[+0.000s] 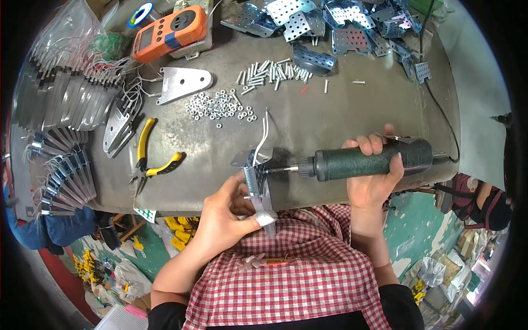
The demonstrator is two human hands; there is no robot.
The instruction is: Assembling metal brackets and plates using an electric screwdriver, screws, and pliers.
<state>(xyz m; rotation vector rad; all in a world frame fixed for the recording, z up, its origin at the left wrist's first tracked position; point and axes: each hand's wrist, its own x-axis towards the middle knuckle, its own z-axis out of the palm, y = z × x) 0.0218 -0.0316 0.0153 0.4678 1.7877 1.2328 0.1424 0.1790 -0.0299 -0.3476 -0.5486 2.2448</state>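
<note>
My right hand [369,190] is wrapped round a dark green electric screwdriver [357,164], which lies sideways with its bit pointing left. The bit's tip reaches a shiny metal bracket [254,184] with white wires [263,140] rising from it. My left hand [226,212] grips this bracket at the table's near edge, fingers behind it and thumb in front. A whitish cover sits on the left thumb tip. Whether the bit sits in a screw is too small to tell. Left of the bracket lie yellow-handled pliers [144,159], jaws toward me.
Loose nuts [214,104] and screws [269,72] lie mid-table. Perforated metal pieces [308,22] are heaped at the back. An orange meter [170,34] and a flat metal plate [184,83] stand left of them. Wired strips [66,99] pile up at left. A black cable [440,104] runs along the right.
</note>
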